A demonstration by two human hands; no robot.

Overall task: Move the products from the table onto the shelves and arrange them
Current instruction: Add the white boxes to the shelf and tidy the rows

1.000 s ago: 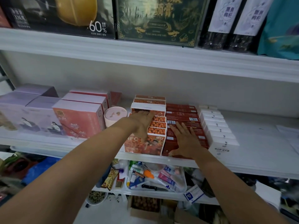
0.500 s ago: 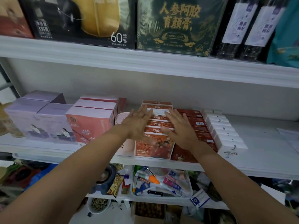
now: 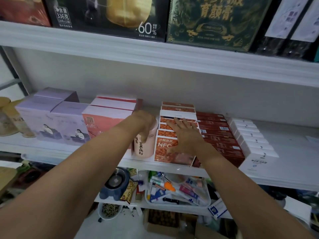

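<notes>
At the middle shelf (image 3: pixel 291 171), the person's left hand (image 3: pixel 145 122) curls over the top of an upright pink canister (image 3: pixel 144 149), which stands between the pink boxes (image 3: pixel 103 123) and a row of orange boxes (image 3: pixel 164 150). The right hand (image 3: pixel 186 137) lies flat on that orange row, fingers spread. Dark red boxes (image 3: pixel 221 135) sit just beside it, then white boxes (image 3: pixel 257 147); lavender boxes (image 3: pixel 51 118) stand far left.

a shop stockroom: white shelves (image 3: pixel 155 54) of boxed products (image 3: pixel 217 135)
</notes>
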